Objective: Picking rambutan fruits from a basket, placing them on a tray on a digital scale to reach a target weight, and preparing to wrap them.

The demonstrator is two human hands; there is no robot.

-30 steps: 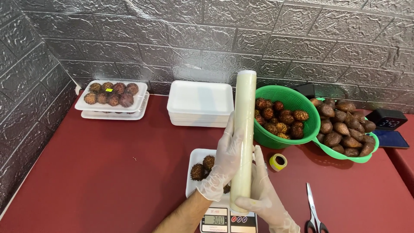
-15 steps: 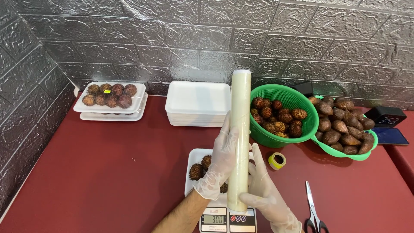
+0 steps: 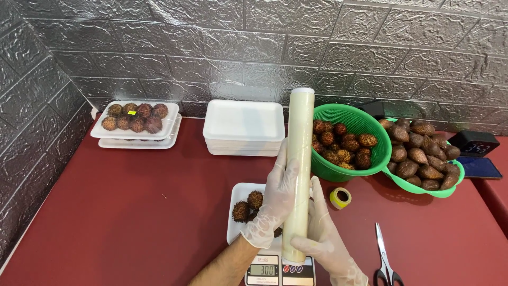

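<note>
I hold a long roll of clear cling film (image 3: 298, 153) upright over a white foam tray (image 3: 239, 206) of spiky rambutans (image 3: 248, 205) that rests on a small digital scale (image 3: 279, 271). My gloved left hand (image 3: 276, 198) grips the roll's middle from the left. My gloved right hand (image 3: 324, 233) clasps its lower part from the right, fingers near the film's edge. The roll hides part of the tray.
A stack of white foam trays (image 3: 243, 127) and a wrapped tray of rambutans (image 3: 135, 119) sit at the back. A green basket of rambutans (image 3: 346, 142) and a green bowl of brown snake fruit (image 3: 423, 159) stand right. Yellow tape roll (image 3: 340, 197), scissors (image 3: 384, 259), small black clock (image 3: 473, 144).
The roll has shifted slightly left and lower over the tray. Both hands stay on it in nearly the same grip.
</note>
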